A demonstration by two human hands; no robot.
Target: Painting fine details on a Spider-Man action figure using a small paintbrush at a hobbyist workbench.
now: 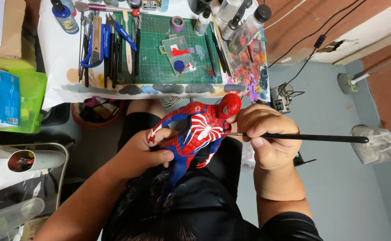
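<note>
In the middle of the frame, the left hand wraps its fingers around the waist and legs of a red-and-blue plastic superhero figure with a white spider emblem on its back, thumb pressed across the blue hip, holding it above the person's lap. The right hand sits just right of the figure's red head, its fingers pressed together in a pinch on a long thin black-handled paintbrush; the handle runs out toward the right edge while the fine tip points left and seems to meet the figure near the shoulder.

Judged from its surface, the figure looks almost fully coloured: red, blue and white areas appear solid and no bare patches show on the side that faces the camera, so what remains seems to be fine touch-up around the neck and shoulder. The front is hidden.

Along the top of the frame a green cutting mat lies on a paint-smeared white table, with a small clear plastic tray holding red and blue paint and a row of hand tools beside it.
</note>
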